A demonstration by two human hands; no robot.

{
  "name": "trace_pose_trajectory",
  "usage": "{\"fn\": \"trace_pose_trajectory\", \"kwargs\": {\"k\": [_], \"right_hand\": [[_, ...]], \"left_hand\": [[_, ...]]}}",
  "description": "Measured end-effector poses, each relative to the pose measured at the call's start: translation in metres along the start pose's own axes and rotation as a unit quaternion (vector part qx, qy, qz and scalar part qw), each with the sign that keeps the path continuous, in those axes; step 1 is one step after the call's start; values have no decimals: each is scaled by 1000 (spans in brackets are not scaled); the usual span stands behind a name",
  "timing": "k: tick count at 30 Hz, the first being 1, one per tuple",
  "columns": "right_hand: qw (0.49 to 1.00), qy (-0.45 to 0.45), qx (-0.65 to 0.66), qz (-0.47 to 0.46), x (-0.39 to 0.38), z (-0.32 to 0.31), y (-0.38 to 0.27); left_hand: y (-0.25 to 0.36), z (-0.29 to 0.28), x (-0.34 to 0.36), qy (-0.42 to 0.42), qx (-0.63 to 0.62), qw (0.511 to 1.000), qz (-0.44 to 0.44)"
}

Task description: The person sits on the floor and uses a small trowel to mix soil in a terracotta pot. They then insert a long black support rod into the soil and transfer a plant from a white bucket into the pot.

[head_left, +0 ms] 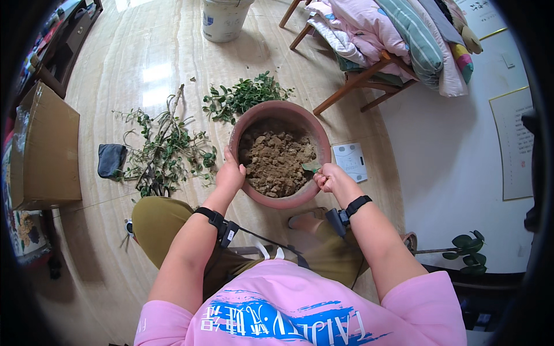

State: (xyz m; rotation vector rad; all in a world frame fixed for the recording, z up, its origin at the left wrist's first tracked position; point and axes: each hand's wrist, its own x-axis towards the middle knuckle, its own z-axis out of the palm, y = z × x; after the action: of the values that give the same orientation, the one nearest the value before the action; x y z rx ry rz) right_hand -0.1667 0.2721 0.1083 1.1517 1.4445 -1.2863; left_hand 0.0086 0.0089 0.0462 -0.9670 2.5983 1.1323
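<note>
Between my hands stands a large round reddish-brown flowerpot [281,203], with dry, clumpy brown soil [277,161] inside. My left hand [231,174] grips the pot's left rim, thumb over the inner edge and fingers against the outer wall. At the right rim, my right hand [329,177] is closed round the handle of a small green hand trowel [312,166]. The trowel's end rests at the right edge of the soil, and my fingers hide most of its handle. Dark straps with small devices sit on both wrists.
Cut leafy branches [167,144] and a leafy pile [245,95] lie left of and behind the pot. A white flat scale [350,162] is at its right. Around stand a cardboard box [49,147], a white bucket [225,22] and a wooden chair [352,86] heaped with bedding.
</note>
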Motion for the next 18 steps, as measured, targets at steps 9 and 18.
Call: {"fn": "trace_pose_trajectory", "kwargs": {"k": [9,18], "right_hand": [[957,86,-232,-150,52,15,11],[658,238,-580,-418,-6,48,81]], "left_hand": [[2,14,2,17,-17,999,21],[10,12,1,6,-17,1000,5]]}}
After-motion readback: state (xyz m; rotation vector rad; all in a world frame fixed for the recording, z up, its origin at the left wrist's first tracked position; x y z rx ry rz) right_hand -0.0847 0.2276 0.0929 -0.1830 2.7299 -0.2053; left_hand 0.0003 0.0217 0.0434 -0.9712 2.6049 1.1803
